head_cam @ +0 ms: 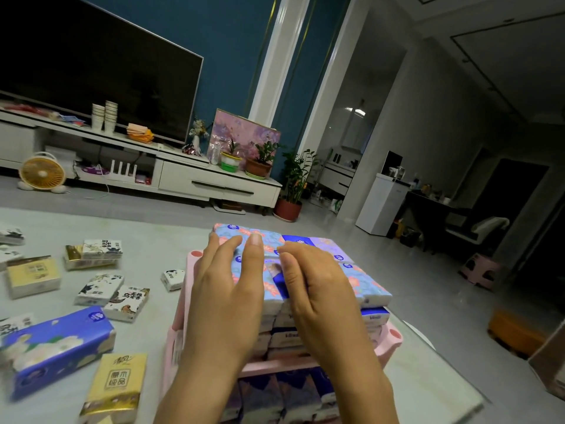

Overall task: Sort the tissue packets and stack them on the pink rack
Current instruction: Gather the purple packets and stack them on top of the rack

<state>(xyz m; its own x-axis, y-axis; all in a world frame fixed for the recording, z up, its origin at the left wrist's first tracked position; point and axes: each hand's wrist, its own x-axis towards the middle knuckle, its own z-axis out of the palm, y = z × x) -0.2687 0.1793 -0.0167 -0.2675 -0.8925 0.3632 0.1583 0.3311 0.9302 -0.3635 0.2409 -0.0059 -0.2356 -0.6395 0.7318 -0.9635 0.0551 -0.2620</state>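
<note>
The pink rack [179,316] is standing on the pale table [146,237] at near centre. Its upper tier is carrying a stack of blue flowered tissue packets [368,284], several layers deep and reaching from the near edge to the far edge. The lower tier is holding a row of dark blue packets [275,396] side by side. The left hand [232,292] is lying flat on the top layer at the left of the stack, fingers straight and together, released and grasping nothing. The right hand [319,292] is resting on the top layer just beside it, fingers bent at the knuckles and tips pressing down near the far middle. Its thumb is lying against a dark blue packet [278,284] wedged between the two hands. Whether this hand is grasping that packet or only pressing on it cannot be told. Loose packets are lying on the table to the left of the rack: white packets with ink drawings [99,289], a small white packet [172,280] near the rack's left side, a yellow packet [117,387] at near left, and a large blue pack [58,350] just beside it. A television [91,71], a white cabinet [214,183], a small fan [42,172] and potted plants [260,162] are standing at the far side of the room.
</note>
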